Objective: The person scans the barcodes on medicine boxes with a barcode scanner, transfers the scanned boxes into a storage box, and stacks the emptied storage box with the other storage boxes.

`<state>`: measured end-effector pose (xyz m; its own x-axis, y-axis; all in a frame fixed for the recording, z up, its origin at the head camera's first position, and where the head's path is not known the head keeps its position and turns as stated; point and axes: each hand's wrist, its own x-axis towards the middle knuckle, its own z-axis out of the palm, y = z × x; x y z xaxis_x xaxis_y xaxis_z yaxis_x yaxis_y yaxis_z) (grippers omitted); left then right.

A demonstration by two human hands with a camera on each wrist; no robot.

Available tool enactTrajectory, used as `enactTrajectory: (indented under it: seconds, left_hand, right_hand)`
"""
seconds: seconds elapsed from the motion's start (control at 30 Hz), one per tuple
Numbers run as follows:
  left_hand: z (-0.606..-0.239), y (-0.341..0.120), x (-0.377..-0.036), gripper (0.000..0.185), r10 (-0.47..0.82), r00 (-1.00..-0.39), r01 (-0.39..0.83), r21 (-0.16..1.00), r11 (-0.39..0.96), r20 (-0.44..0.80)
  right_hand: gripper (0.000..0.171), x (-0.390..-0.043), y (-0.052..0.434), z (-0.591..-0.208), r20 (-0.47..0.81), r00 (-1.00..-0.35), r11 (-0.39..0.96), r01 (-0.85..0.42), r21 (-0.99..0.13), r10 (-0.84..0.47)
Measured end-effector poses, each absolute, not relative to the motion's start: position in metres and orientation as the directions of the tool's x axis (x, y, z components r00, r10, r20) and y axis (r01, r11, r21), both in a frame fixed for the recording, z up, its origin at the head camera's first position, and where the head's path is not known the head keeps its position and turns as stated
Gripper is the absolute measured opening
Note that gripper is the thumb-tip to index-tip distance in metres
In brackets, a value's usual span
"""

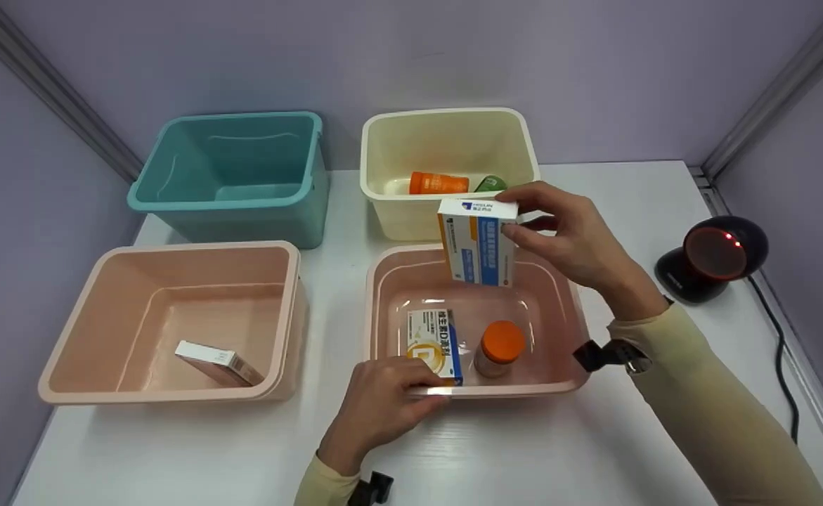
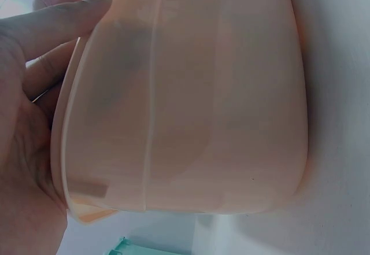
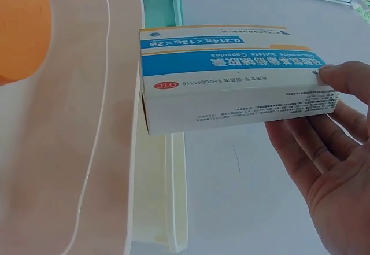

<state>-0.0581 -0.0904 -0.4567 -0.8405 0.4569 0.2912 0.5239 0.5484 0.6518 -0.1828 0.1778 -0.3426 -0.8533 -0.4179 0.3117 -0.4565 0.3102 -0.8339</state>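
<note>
The step in hand looks like carrying or inspecting: the right hand (image 1: 569, 228) pinches a blue-and-white box (image 1: 478, 246) by its right end, in the air over the far part of the right pink bin (image 1: 478, 306). Apart from it, the left hand (image 1: 386, 393) grips that bin's near rim. The next move seems to call for a steady pinch and enough height to clear the rims.

Just beyond the box, the near wall of the cream bin (image 1: 418, 220) could catch it; inside lie an orange tube (image 1: 438, 183) and a green thing (image 1: 490, 184). Below, a vitamin box (image 1: 429, 334) and an orange-capped bottle (image 1: 501, 344) take up the right pink bin's near half.

Far left on the counter (image 1: 446, 450) is a teal bin (image 1: 242, 165); near left, the left pink bin (image 1: 137, 309) holds a small carton (image 1: 218, 362). A black scanner (image 1: 717, 253) stands to the right, well apart.
</note>
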Motion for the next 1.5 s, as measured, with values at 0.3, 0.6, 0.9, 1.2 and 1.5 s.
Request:
enactTrajectory:
  seconds: [0.3,0.6,0.9,1.2,1.5]
  left_hand:
    - [-0.457,-0.091,-0.058,0.008,0.457,-0.844,0.517,0.656,0.55,0.281]
    - [-0.457,-0.089,-0.059,0.007,0.455,-0.845,0.514,0.661,0.547,0.281]
    - [-0.459,-0.09,-0.058,0.01,0.452,-0.838,0.534,0.631,0.563,0.305]
    - [-0.458,-0.088,-0.058,0.011,0.46,-0.827,0.553,0.618,0.558,0.325]
    - [-0.458,-0.087,-0.057,0.01,0.456,-0.831,0.545,0.627,0.557,0.317]
  right_hand:
    - [0.038,-0.182,0.182,-0.343,0.364,-0.862,0.282,-0.469,-0.837,-0.353]
    - [0.034,-0.178,0.194,-0.348,0.411,-0.856,0.237,-0.49,-0.839,-0.315]
    - [0.046,-0.173,0.202,-0.351,0.455,-0.845,0.191,-0.513,-0.837,-0.28]
    - [0.04,-0.165,0.218,-0.354,0.529,-0.811,0.236,-0.581,-0.779,-0.251]
    - [0.042,-0.156,0.235,-0.355,0.519,-0.835,0.299,-0.551,-0.779,-0.184]
